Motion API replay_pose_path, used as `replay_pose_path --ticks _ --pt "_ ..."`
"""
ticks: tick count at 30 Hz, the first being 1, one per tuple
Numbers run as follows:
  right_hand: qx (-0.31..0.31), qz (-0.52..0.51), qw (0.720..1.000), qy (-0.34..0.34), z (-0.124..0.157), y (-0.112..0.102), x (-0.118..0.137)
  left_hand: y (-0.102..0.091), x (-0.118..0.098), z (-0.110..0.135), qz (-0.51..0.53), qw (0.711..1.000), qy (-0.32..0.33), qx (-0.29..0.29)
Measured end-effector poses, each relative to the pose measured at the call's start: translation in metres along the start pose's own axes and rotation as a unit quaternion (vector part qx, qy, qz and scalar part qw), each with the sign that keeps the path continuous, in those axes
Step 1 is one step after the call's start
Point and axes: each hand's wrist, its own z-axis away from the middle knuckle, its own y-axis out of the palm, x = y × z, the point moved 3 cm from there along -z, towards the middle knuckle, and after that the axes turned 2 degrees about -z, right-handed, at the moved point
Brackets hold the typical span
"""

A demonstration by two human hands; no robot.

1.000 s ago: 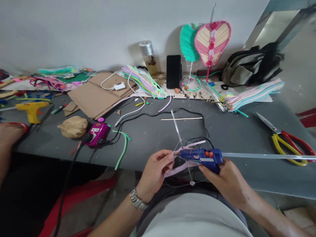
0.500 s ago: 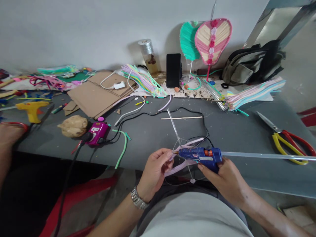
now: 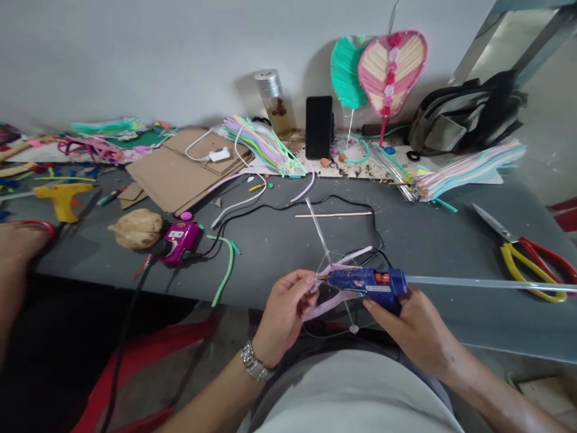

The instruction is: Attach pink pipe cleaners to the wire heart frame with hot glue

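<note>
My right hand (image 3: 412, 328) is closed round a blue glue gun (image 3: 367, 282) with a long clear glue stick (image 3: 487, 284) sticking out of its back to the right. Its nozzle points left at a thin wire frame (image 3: 331, 264) with a pale pink pipe cleaner (image 3: 327, 304) on it. My left hand (image 3: 286, 310), with a metal watch at the wrist, pinches that pipe cleaner and frame right at the nozzle tip. All this is held just over the near edge of the grey table (image 3: 428, 240).
Red and yellow scissors (image 3: 527, 255) lie at the right. A purple glue gun (image 3: 180, 236), a yellow glue gun (image 3: 63, 197), cardboard (image 3: 171, 171), pipe cleaner bundles (image 3: 469, 168), a phone (image 3: 318, 126), a bottle (image 3: 273, 102), leaf crafts (image 3: 390, 66) and a bag (image 3: 464, 114) crowd the table. Another person's hand (image 3: 18, 246) shows at far left.
Hardly anything differs: the view has shifted slightly, and both hands keep the glue gun nozzle at the pipe cleaner.
</note>
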Motion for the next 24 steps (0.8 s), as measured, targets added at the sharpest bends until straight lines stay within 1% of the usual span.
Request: replay_pose_path --ticks 7,16,24 --pt "-0.012 -0.018 1.0 -0.003 0.0012 0.0001 -0.0007 -0.0004 0.0013 -0.0001 0.002 1.0 -0.004 -0.011" --pt "-0.019 0.004 1.0 -0.012 0.0012 -0.0026 0.0021 0.0008 0.0028 0.0013 -0.022 0.999 0.012 -0.032" --pt "-0.014 -0.02 1.0 -0.02 0.0003 -0.002 0.0064 0.0014 0.0033 0.0009 -0.025 0.999 0.015 -0.036"
